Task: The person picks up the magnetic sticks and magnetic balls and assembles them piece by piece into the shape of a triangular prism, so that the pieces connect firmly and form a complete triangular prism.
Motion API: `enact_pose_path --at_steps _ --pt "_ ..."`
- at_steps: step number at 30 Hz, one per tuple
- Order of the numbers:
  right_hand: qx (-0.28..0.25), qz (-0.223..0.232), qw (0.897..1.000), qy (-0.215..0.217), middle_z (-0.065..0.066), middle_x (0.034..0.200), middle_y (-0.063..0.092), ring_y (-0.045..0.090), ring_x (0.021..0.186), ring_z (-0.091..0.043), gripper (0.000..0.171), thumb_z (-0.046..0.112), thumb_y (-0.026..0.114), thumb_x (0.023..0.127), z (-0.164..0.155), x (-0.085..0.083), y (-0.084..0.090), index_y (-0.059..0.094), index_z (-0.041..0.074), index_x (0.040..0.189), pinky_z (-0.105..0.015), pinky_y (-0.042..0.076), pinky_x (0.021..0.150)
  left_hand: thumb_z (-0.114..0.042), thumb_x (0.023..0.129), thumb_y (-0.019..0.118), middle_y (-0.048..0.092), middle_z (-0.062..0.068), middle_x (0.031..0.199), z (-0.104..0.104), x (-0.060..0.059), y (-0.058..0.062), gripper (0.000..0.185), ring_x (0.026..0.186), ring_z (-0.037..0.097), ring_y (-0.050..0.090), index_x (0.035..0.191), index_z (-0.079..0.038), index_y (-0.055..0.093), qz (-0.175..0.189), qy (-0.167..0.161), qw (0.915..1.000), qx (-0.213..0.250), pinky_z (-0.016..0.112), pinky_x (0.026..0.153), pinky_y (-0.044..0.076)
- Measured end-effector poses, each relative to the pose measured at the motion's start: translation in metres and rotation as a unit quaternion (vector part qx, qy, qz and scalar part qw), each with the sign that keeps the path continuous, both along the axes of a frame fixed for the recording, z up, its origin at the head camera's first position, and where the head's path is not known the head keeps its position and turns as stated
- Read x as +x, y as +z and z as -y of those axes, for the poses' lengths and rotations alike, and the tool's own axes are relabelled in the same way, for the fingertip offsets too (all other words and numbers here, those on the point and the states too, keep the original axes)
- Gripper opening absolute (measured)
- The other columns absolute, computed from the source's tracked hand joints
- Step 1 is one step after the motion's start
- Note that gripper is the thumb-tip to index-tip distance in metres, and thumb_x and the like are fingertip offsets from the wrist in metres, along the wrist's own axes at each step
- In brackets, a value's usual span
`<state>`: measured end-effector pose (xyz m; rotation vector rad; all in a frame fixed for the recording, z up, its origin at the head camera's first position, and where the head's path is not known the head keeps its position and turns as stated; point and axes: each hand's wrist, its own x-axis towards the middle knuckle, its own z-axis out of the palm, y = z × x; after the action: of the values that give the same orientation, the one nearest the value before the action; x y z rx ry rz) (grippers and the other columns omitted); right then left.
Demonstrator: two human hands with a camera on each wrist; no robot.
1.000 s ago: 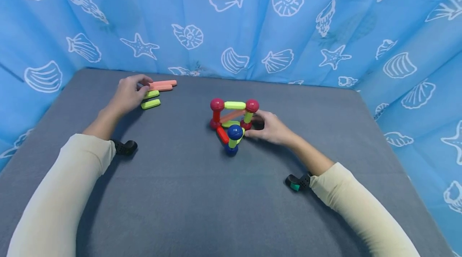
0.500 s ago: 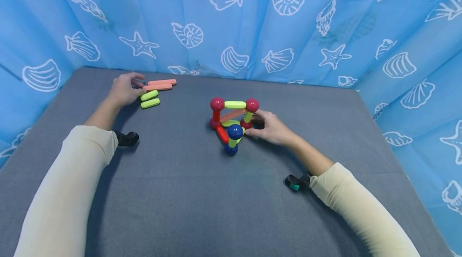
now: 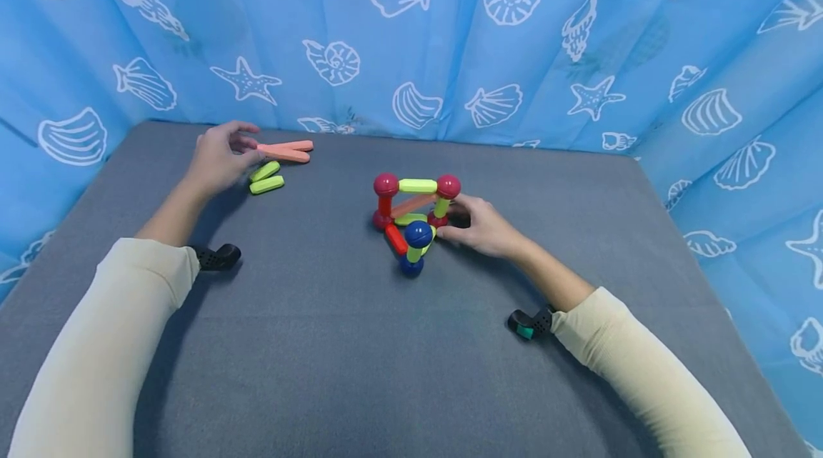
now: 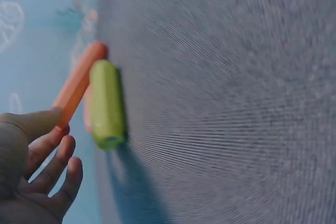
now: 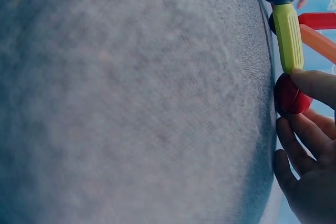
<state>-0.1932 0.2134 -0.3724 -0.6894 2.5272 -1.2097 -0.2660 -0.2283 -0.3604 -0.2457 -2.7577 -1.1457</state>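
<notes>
My left hand (image 3: 221,156), at the table's back left, pinches one end of an orange magnetic rod (image 4: 79,88) between thumb and fingers. A second orange rod (image 3: 301,146) lies just behind it. Two short yellow-green rods (image 3: 266,185) lie side by side nearer me. Mid-table stands a ball-and-rod frame (image 3: 418,186) with red and blue balls joined by red, orange and yellow-green rods. My right hand (image 3: 481,228) holds its right corner; thumb on a yellow-green rod's end (image 5: 290,40), fingers at the low red ball (image 5: 292,95).
A grey cloth covers the table (image 3: 334,344). Behind and beside it hangs a blue curtain (image 3: 283,8) with white shell prints. A dark wrist camera (image 3: 218,258) sticks out under the left cuff, another camera (image 3: 530,324) under the right.
My left fingers have moved onto the nearer orange rod, which now lies at an angle across the other. The right hand and the frame have stayed in place.
</notes>
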Motion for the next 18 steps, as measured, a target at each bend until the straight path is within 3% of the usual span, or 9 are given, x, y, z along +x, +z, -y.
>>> enact_pose_path --at_steps 6,12,18 --pt "0.008 0.000 1.000 -0.009 -0.018 0.127 0.064 0.060 0.120 -0.030 0.053 0.008 0.072 0.091 -0.001 0.001 -0.001 0.050 -0.002 0.138 -0.049 0.044 0.104 -0.028 0.100 0.061 0.064 0.015 0.119 -0.013 0.014 0.019 0.046 0.106 0.021 0.062 0.139 -0.008 0.050 0.009 -0.030 0.9959 0.085 0.031 0.081 0.049" --pt "0.007 0.004 1.000 -0.008 -0.019 0.128 0.063 0.059 0.122 -0.031 0.055 0.009 0.072 0.091 -0.001 0.000 -0.001 0.049 -0.003 0.139 -0.050 0.043 0.105 -0.025 0.100 0.061 0.061 0.009 0.117 -0.034 0.036 0.031 0.044 0.100 0.009 0.061 0.140 -0.010 0.049 -0.008 -0.080 0.9869 0.140 0.023 0.076 0.050" --pt "0.009 0.008 1.000 -0.005 -0.020 0.130 0.062 0.058 0.124 -0.033 0.055 0.008 0.072 0.091 -0.001 -0.001 0.001 0.048 -0.004 0.140 -0.051 0.042 0.105 -0.019 0.098 0.064 0.063 0.012 0.119 -0.062 0.054 0.032 0.050 0.098 0.010 0.066 0.143 -0.009 0.043 0.051 -0.141 0.9613 0.231 0.026 0.079 0.055"
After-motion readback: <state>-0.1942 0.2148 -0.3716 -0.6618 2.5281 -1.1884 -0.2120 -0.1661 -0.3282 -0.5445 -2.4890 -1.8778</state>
